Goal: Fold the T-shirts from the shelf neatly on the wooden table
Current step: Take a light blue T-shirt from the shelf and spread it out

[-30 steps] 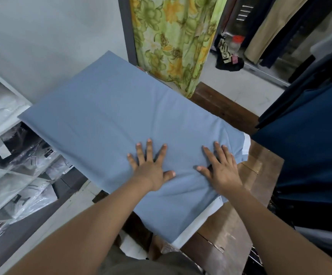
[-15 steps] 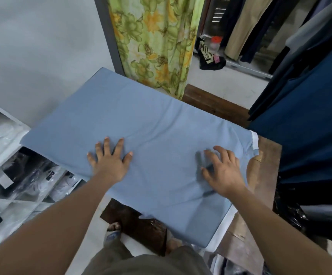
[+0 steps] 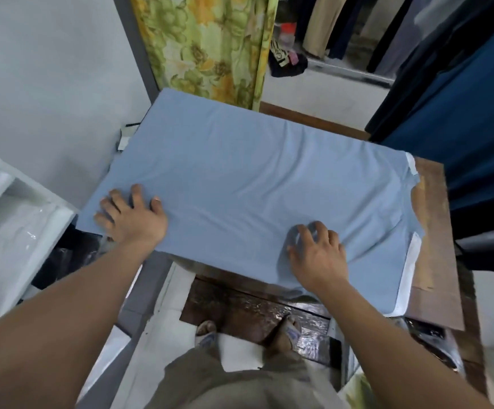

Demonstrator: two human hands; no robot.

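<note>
Left hand (image 3: 130,219) presses the T-shirt (image 3: 254,187) edge overhanging the wooden table (image 3: 434,261).

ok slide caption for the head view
Left hand and right hand rest on a blue T-shirt spread over the wooden table

A floral curtain (image 3: 210,45) hangs near a black bundle (image 3: 287,66), navy cloth (image 3: 464,95) at right
</note>
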